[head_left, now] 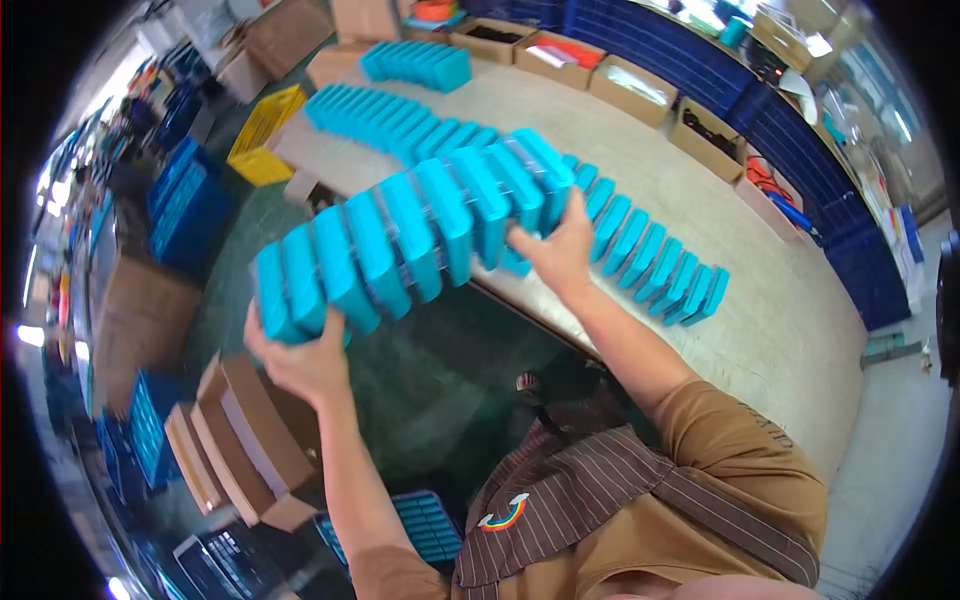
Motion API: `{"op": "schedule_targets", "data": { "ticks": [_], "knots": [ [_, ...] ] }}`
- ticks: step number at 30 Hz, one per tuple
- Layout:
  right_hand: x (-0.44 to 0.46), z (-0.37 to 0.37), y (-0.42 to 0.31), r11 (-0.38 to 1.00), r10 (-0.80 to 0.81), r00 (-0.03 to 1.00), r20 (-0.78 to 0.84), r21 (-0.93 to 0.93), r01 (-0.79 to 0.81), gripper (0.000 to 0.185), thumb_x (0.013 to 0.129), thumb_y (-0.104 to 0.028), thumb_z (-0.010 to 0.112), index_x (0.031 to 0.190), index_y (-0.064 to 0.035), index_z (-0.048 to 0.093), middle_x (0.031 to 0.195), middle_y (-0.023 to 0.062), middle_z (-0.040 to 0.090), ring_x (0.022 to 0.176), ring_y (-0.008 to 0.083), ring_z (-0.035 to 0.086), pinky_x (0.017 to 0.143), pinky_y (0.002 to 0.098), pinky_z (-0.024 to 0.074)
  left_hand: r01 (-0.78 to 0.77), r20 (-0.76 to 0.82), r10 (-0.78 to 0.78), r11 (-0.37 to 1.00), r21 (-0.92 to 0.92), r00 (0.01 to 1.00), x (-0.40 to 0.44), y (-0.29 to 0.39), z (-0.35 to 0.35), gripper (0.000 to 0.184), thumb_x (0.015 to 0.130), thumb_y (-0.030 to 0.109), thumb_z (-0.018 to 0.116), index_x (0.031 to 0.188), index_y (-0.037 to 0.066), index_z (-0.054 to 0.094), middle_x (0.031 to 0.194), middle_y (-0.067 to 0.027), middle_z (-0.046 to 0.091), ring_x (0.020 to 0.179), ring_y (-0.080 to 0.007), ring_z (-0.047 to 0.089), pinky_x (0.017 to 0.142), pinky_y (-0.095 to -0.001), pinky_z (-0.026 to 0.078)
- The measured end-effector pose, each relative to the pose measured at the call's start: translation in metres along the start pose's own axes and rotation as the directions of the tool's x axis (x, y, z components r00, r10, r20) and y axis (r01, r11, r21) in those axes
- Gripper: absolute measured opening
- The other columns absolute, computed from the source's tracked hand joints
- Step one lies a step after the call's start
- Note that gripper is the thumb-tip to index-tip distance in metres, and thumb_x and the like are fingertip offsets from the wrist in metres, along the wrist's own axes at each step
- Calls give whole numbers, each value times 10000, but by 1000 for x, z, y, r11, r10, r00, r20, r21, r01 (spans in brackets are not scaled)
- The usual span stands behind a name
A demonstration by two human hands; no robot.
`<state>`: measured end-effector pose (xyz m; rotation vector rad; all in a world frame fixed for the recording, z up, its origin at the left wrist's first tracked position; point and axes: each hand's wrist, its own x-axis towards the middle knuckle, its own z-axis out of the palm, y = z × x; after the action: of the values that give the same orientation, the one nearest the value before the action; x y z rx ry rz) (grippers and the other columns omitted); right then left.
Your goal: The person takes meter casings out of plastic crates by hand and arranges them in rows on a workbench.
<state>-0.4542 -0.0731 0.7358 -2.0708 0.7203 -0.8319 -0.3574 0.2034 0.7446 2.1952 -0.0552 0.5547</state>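
My left hand (300, 362) and right hand (562, 255) hold a long row of teal boxes (402, 222) in the air, fingers clamped on its two ends. Just past my right fingers, more teal cases (650, 262) line the table (775, 300); below my left fingers sits an open cardboard carton (238, 445).

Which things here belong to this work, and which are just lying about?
Belong to the work:
row of turquoise cases in the left hand and right hand
matching cases on the table

Apparently lying about:
yellow crate
cardboard box with orange contents
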Motion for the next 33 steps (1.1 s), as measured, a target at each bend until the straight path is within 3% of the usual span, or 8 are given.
{"op": "schedule_targets", "data": {
  "ticks": [7,11,17,21,24,28,31,33],
  "knots": [
    [69,-179,133,974,179,893,-412,-54,-220,676,660,-313,805,1173,-4,490,1064,181,625,977,289,623,851,391,485,-118,349,202,962,-247,915,-29,206,197,830,559,321,856,1234,38,465,1091,-187,604,1006,-356,597,854,-422,474],
    [80,-232,185,868,331,815,-475,-187,-461,735,647,-383,809,1175,1,472,1062,208,625,971,341,630,846,411,487,-108,521,237,958,-267,820,-59,261,275,835,559,340,855,1224,27,460,1062,-201,622,974,-358,616,841,-426,482],
    [112,-252,266,783,413,787,-458,-262,-564,814,648,-372,812,1190,53,378,1041,243,609,944,371,628,845,413,489,-97,689,255,961,-261,678,-89,261,403,863,547,317,868,1221,32,412,1018,-200,636,954,-366,623,832,-430,488],
    [142,-256,280,833,420,849,-321,-235,-501,810,657,-285,829,1191,38,313,1031,229,588,942,339,622,830,398,495,8,744,284,932,-362,604,-79,251,466,852,538,248,871,1219,49,398,1041,-190,620,969,-342,620,847,-411,491],
    [155,-241,277,800,572,814,-100,-152,-580,775,665,-236,831,1167,30,305,1041,217,569,967,307,608,836,384,495,67,732,362,873,-484,577,-47,218,522,859,525,193,864,1238,49,407,1078,-171,595,1005,-311,601,876,-398,488],
    [168,-193,306,954,299,954,26,9,-299,728,719,-229,790,1210,36,322,1170,241,499,1107,326,552,902,384,479,-37,678,430,858,-512,597,17,178,565,864,526,136,854,1278,31,441,1150,-152,571,1059,-262,569,922,-369,469],
    [186,-157,305,958,282,940,192,-9,-286,736,759,-219,750,1284,55,313,1266,269,451,1151,344,524,913,391,476,196,739,253,865,-462,624,58,161,572,944,538,116,846,1365,29,399,1258,-163,539,1135,-266,542,955,-370,451],
    [193,-142,301,968,242,931,274,-9,-250,764,782,-230,725,1341,52,287,1319,270,426,1188,349,502,920,396,470,172,751,197,908,-382,630,82,149,574,963,581,100,820,1416,43,344,1317,-174,506,1167,-281,530,964,-382,446]
  ]
}}
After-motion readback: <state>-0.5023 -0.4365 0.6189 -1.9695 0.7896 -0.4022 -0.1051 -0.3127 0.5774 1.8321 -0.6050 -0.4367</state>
